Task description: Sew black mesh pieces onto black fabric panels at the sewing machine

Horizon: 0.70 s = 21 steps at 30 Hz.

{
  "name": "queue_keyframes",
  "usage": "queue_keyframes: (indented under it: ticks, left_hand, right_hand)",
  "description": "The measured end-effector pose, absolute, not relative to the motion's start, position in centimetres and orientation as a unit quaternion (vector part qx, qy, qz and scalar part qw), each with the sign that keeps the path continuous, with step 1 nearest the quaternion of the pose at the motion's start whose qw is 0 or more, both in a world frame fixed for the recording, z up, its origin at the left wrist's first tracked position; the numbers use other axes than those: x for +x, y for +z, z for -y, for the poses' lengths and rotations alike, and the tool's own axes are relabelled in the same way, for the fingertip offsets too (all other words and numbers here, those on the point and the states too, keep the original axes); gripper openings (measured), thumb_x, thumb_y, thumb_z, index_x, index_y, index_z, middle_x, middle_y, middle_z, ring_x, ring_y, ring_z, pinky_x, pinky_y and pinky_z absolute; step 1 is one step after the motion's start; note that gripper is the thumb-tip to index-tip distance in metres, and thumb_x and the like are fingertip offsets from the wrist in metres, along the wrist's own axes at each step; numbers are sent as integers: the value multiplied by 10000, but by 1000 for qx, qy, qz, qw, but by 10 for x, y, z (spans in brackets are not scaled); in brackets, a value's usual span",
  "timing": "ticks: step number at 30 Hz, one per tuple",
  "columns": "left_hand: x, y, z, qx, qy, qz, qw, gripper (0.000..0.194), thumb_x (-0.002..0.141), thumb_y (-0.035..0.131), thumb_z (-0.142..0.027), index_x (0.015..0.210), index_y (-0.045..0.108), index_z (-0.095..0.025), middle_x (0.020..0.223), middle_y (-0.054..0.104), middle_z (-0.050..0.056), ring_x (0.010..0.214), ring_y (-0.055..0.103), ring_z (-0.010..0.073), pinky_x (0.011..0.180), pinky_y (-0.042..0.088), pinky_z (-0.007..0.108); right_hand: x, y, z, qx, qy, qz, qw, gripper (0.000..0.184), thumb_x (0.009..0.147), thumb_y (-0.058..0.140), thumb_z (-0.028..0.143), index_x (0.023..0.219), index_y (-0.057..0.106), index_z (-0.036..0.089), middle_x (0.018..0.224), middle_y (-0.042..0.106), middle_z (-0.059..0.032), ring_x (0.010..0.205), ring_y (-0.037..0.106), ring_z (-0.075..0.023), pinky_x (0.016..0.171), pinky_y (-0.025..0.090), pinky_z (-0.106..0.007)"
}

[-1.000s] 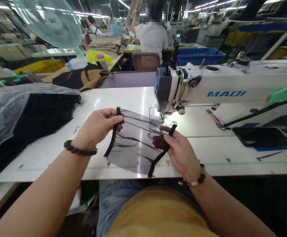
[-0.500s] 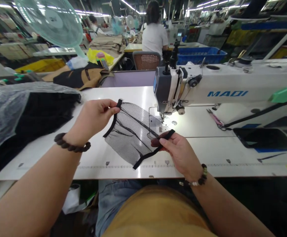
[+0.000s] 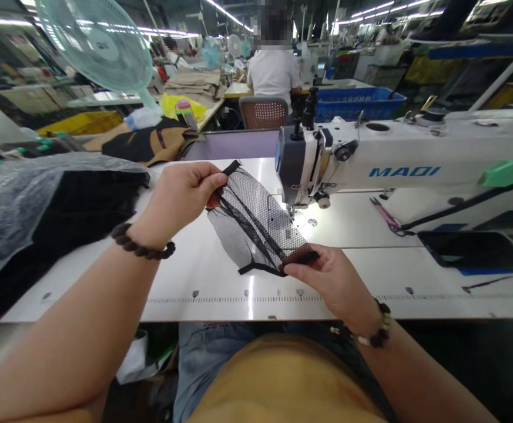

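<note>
left hand [image 3: 177,197]: pinching the black mesh [image 3: 256,229] by its far-left trim [image 3: 232,168]
right hand [image 3: 336,277]: near-right trim [image 3: 305,258] pinched too
sewing machine [image 3: 408,147]: on the right, super close

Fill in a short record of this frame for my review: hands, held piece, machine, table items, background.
Left hand: pinches one black-edged end of the piece
Right hand: grips the opposite black-edged end
Held piece: black mesh, creased, spread between both hands; contact with the table unclear
Machine: white sewing machine marked MAQI, needle area lit
Table, left: black fabric partly under clear plastic
Table, right: pink-handled snips, dark flat device
Background: green fan, seated person in white, blue basket
</note>
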<state>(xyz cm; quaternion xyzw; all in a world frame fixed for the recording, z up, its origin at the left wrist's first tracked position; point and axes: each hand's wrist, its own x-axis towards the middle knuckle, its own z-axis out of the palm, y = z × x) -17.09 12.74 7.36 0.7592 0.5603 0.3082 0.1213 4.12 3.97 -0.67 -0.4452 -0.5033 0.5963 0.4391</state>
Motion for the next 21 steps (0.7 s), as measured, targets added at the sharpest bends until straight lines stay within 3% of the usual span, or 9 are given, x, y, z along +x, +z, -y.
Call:
queue_keyframes:
  ticks: [4,8,10,12,16,19,21]
  left_hand:
    - [-179,77,-121,745,395,-464,272,229,787,543,-336,645,572,-158,570,550,-2,538,500,110,535,393,228]
    - [-202,80,-110,734,465,-296,397,396,848,458,-442,602,577,-156,690,575,38,667,528,135,640,414,265]
    - [-216,70,-108,729,450,-288,428,415,847,461,-434,566,564,-146,702,579,56,674,531,142,638,410,271]
    - [-229,51,-109,718,423,-300,465,343,809,537,-393,581,572,-140,713,580,59,679,531,144,637,411,267]
    - [-247,6,-113,686,396,-294,534,226,748,627,-319,619,596,-136,731,565,49,712,534,145,659,419,256]
    - [-256,-12,-116,666,316,-317,597,140,721,658,-279,767,611,-155,787,568,38,770,542,149,696,417,248]
    - [-258,-13,-118,655,238,-357,622,272,719,657,-288,957,578,-182,878,574,42,799,546,152,709,418,249]
  right_hand:
    - [45,6,-23,-442,524,587,430,15,719,643,184,715,631,193,688,640,11,652,581,-130,618,466,-241]
    - [50,3,-9,-329,537,598,496,258,788,618,301,1040,577,260,1009,617,-21,961,558,-187,865,439,-322]
    - [50,-10,-14,-376,519,554,531,349,803,601,350,1130,510,270,1196,518,-41,1136,443,-203,964,364,-352]
    - [47,-26,-25,-447,543,485,520,405,792,611,370,1155,467,263,1285,433,-57,1192,382,-209,967,358,-363]
    - [34,-50,-47,-395,739,319,443,583,719,678,384,1188,376,215,1128,541,-98,912,579,-208,782,475,-369]
    - [25,-56,-53,-391,728,292,482,558,616,753,263,1085,461,189,912,601,-20,792,585,-147,751,465,-284]
    - [20,-57,-56,-415,683,330,503,477,592,751,230,1006,517,184,865,605,0,803,571,-138,765,446,-260]
